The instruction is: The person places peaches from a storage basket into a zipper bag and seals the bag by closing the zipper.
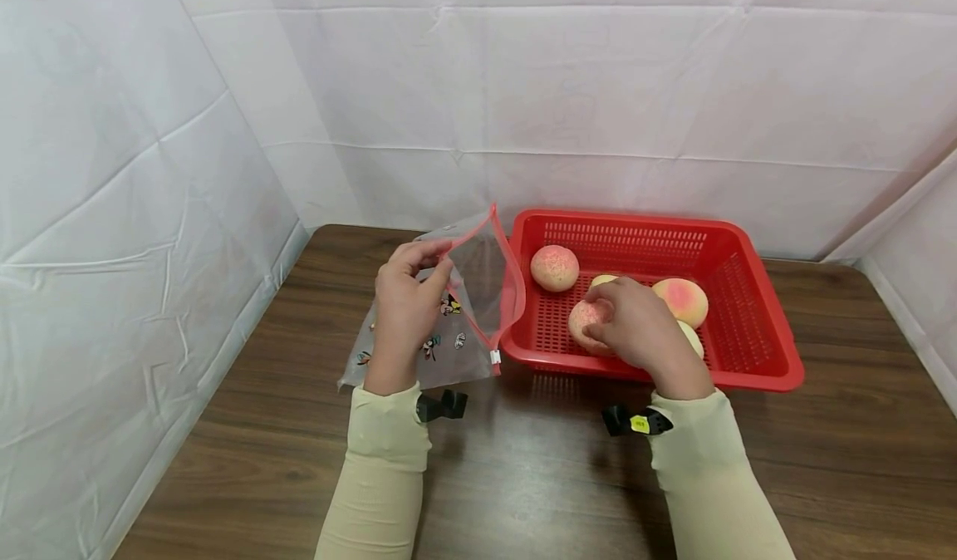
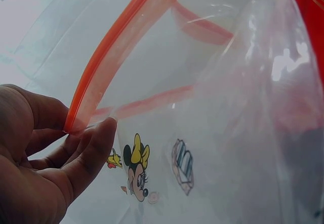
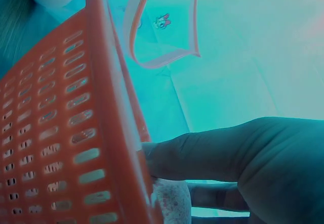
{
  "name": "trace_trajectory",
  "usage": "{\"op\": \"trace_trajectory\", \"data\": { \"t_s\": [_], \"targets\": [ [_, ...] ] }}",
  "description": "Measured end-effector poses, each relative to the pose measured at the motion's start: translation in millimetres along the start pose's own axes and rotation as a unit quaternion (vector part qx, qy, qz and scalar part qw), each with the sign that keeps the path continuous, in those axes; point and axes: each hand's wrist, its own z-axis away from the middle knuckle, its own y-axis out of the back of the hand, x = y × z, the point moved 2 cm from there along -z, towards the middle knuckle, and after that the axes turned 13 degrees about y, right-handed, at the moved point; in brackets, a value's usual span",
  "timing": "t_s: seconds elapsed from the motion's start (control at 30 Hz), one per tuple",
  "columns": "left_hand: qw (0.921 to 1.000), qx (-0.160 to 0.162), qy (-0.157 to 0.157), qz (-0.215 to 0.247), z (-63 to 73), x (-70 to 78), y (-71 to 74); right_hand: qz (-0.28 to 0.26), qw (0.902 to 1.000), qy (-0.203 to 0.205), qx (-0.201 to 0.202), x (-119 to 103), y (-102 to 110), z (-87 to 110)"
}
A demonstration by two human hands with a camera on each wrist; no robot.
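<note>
My left hand [image 1: 407,298] pinches the red-edged mouth of a clear zip bag [image 1: 419,369], holding it spread wide. Cartoon figures [image 2: 135,176] and the red zip strip [image 2: 96,77] show in the left wrist view. Over the front of a red plastic basket [image 1: 773,319], my right hand [image 1: 643,327] grips a pink and cream peach [image 1: 586,319] with fingers curled round it. In the right wrist view the thumb [image 3: 202,155] lies along the basket's rim, and part of the speckled peach [image 3: 173,198] shows below it.
Other peaches lie in the basket: one at the left [image 1: 555,267], a larger one at the right [image 1: 680,301], more partly hidden by my right hand. The bag's mouth overlaps the basket's left rim. A white cloth wall [image 1: 598,86] stands behind the brown wooden table [image 1: 523,477].
</note>
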Motion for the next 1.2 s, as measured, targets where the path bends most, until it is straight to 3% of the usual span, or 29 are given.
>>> {"op": "trace_trajectory", "data": {
  "t_s": [0.73, 1.2],
  "targets": [
    [1.0000, -0.002, 0.002, -0.008, 1.0, 0.2, 0.9, -0.013, 0.9967, 0.031, 0.074, -17.4, 10.3, 5.4],
    [1.0000, -0.008, 0.000, -0.004, 1.0, 0.6, 0.5, -0.023, 0.9811, 0.092, 0.169, -31.9, 12.1, 5.9]
  ]
}}
